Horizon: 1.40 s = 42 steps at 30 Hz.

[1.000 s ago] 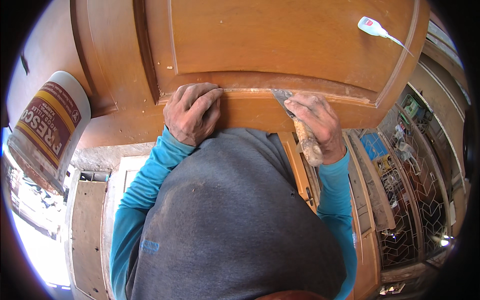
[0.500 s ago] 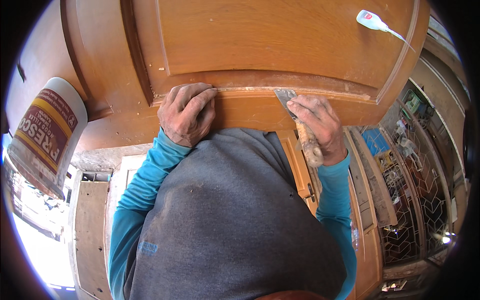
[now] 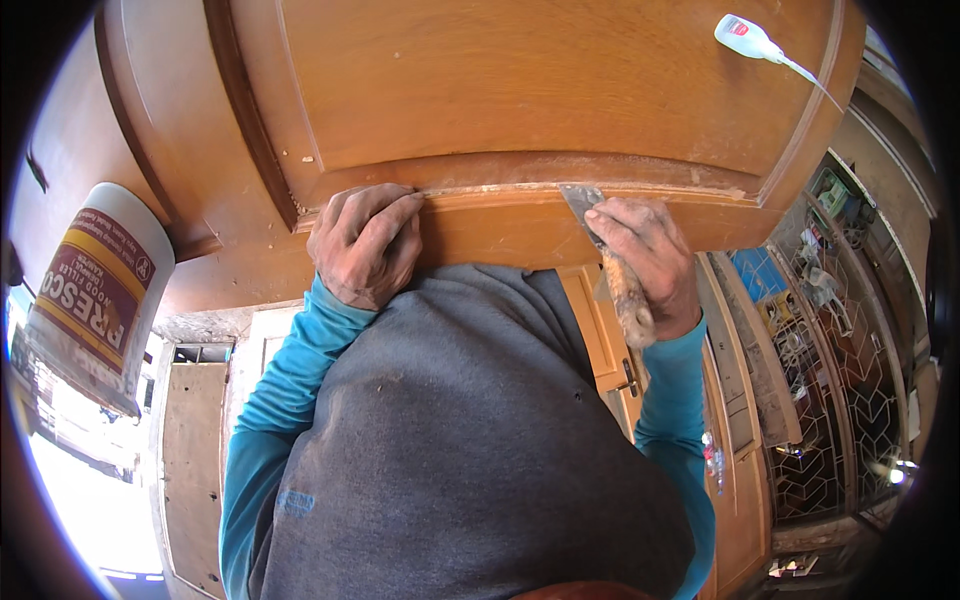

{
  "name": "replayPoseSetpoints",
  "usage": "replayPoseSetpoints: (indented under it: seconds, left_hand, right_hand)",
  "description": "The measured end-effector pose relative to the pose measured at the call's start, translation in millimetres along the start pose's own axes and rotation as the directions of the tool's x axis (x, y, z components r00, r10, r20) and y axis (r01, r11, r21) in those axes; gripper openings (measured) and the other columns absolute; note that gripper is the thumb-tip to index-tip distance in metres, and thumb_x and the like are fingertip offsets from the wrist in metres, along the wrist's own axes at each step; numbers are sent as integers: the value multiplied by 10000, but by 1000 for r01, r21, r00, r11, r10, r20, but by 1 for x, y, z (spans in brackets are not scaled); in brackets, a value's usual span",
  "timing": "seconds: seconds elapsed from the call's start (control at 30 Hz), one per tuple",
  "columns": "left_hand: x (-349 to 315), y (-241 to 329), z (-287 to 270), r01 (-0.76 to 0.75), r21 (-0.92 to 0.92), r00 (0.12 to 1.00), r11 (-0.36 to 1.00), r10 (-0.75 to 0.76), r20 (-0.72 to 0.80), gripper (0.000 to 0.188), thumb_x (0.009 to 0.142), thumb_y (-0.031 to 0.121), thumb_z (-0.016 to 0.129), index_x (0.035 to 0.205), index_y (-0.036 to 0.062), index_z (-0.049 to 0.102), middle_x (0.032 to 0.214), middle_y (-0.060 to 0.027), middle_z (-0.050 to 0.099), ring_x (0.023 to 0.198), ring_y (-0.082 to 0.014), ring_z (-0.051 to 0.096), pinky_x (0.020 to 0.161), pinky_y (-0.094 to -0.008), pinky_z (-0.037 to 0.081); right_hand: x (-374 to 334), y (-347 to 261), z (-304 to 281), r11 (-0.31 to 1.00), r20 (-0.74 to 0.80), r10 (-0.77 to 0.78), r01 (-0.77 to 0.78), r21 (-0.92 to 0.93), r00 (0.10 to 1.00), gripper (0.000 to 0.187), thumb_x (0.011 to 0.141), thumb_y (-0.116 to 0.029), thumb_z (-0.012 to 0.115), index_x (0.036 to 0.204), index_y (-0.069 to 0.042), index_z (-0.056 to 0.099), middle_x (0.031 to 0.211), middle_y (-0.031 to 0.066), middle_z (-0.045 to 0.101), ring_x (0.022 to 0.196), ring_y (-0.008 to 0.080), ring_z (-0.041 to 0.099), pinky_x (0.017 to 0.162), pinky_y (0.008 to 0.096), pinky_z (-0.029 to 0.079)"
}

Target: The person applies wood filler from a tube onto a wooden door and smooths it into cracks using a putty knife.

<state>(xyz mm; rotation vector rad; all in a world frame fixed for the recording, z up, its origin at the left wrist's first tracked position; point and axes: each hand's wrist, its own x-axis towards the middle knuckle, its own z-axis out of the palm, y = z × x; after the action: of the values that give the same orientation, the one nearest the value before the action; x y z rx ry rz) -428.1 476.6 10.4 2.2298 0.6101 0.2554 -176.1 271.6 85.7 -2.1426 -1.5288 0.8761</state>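
A brown wooden panel door [image 3: 560, 90] lies in front of me. My right hand [image 3: 650, 255] grips a putty knife [image 3: 625, 290] by its worn wooden handle. The metal blade touches the moulding [image 3: 500, 190] along the near edge of the door's panel, where pale, rough filler shows. My left hand [image 3: 367, 245] rests on the door's near rail, beside the left end of that moulding. Its fingers are curled; whether anything is beneath them is hidden.
A white tub [image 3: 100, 290] with a maroon and yellow label stands at the left of the door. A white squeeze bottle [image 3: 750, 38] with a thin nozzle lies at the far right. Small crumbs sit near the left groove. Metal grilles [image 3: 820, 400] and clutter are at right.
The view has shifted slightly. The putty knife and my right hand appear a little farther right and lower, with the blade still at the moulding. My left hand keeps its curled pose.
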Motion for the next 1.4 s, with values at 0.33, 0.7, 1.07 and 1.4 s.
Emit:
replayPoseSetpoints:
  seconds: [0.33, 0.7, 1.07, 1.4]
  left_hand:
    - [0, -1, 0, 9, 2, 999, 1000, -9, 32, 332, 750, -110, 796, 1036, 54, 758, 1011, -109, 759, 910, -307, 728, 822, -405, 589]
    - [2, -1, 0, -2, 6, 999, 1000, 2, 49, 368, 725, -90, 801, 1058, 57, 752, 1005, -104, 754, 895, -299, 725, 813, -401, 585]
    - [-1, -1, 3, 18, 45, 999, 999, -19, 39, 372, 716, -63, 820, 1050, 91, 765, 1015, -71, 755, 915, -273, 724, 820, -389, 584]
    - [-1, 0, 5, 22, 71, 999, 997, -25, 40, 355, 723, -58, 841, 1031, 105, 768, 991, -62, 737, 894, -267, 719, 804, -384, 584]
  right_hand:
    - [10, -17, 15, 999, 11, -34, 34, -4, 999, 296, 860, -86, 793, 1150, -34, 764, 1177, 99, 704, 1080, 282, 695, 902, 435, 584]
    - [20, -26, 13, 999, 56, -40, 39, 15, 998, 291, 869, -129, 804, 1146, -44, 777, 1191, 88, 703, 1107, 250, 686, 976, 429, 561]
    - [6, -5, 3, 999, 65, 31, -33, 22, 997, 317, 834, -92, 804, 1145, -36, 786, 1216, 89, 701, 1106, 283, 683, 919, 426, 573]
    - [-5, 12, -8, 994, 37, 82, -85, 76, 996, 340, 838, -87, 765, 1171, -17, 772, 1210, 120, 718, 1099, 327, 689, 937, 449, 570]
